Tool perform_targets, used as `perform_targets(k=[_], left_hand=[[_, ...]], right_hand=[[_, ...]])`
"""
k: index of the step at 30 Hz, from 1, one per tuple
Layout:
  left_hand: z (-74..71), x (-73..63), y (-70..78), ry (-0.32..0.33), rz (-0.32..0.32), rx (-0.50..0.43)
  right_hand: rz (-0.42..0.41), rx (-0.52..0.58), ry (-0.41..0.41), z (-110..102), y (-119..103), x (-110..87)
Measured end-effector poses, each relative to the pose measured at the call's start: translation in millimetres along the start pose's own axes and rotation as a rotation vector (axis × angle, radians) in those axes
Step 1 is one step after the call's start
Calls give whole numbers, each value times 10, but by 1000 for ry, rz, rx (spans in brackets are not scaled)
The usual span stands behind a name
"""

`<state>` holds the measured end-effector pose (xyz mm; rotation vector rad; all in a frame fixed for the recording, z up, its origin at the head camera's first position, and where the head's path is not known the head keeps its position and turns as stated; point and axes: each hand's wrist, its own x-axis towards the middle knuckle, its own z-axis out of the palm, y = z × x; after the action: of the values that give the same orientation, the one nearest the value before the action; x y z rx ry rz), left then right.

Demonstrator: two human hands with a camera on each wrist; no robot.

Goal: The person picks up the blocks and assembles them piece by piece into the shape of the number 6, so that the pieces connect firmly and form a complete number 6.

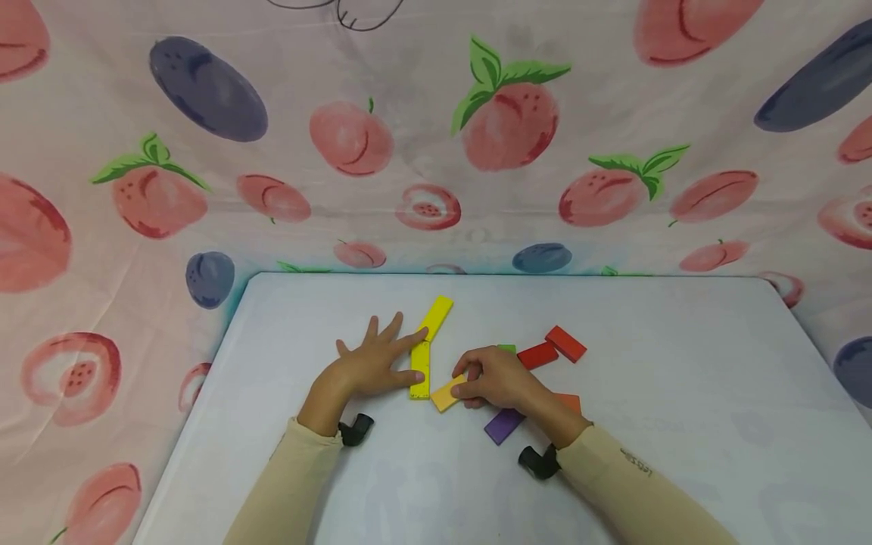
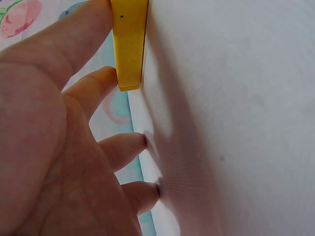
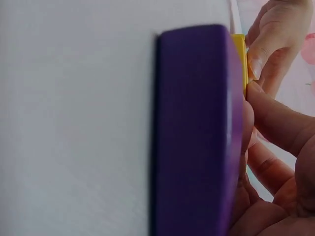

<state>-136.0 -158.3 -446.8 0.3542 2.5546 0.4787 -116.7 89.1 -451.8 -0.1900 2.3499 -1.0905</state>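
Observation:
Two bright yellow blocks lie end to end on the white table, the upper yellow block (image 1: 441, 312) slanting right and the lower yellow block (image 1: 420, 363) running straight toward the person. My left hand (image 1: 364, 367) has its fingers spread, with thumb and index fingertip on the yellow pieces; in the left wrist view those fingers meet the side of a yellow block (image 2: 130, 49). Just right of the lower one, my right hand (image 1: 500, 378) pinches a light orange block (image 1: 446, 394) between thumb and fingers. That hand partly covers a green block (image 1: 506, 347).
Below the right hand lies a purple block (image 1: 502, 428), large in the right wrist view. An orange block (image 1: 569, 403) is partly under the right wrist. Farther back are a red block (image 1: 538, 356) and another red block (image 1: 567, 344). A fruit-print cloth (image 1: 422, 68) hangs behind the table (image 1: 681, 363).

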Motion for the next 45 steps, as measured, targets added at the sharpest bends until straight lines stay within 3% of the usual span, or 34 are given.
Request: perform_targets(k=[10, 45], left_hand=[[6, 6, 1, 5, -2, -6], [8, -7, 30, 19, -2, 4]], right_hand=[[19, 61, -134, -96, 15, 77], [-19, 74, -182, -113, 51, 81]])
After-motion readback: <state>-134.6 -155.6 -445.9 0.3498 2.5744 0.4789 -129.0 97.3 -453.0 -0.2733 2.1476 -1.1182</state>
